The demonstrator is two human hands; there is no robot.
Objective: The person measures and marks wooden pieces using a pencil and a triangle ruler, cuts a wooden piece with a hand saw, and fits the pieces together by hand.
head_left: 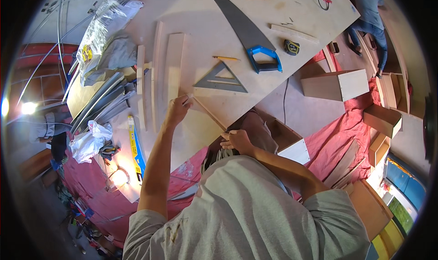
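A thin wooden strip (210, 114) runs slantwise between my two hands at the near edge of the worktable. My left hand (179, 107) is closed in a pinch at its far end. At its near end, close to my body, my right hand (237, 141) has its fingers wrapped round the strip. Just beyond the strip a grey triangular square (222, 84) lies flat, with a yellow pencil (226, 58) above it. A handsaw (248, 34) with a blue handle rests farther off, beside a tape measure (291, 47).
Several pale boards (175, 64) lie left of my left hand. Plastic bags (107, 27) and grey strips stand at the left edge, near a lit lamp (119, 177). Wooden boxes (335, 84) sit on the right over red cloth (337, 132). Another person (370, 18) is at far right.
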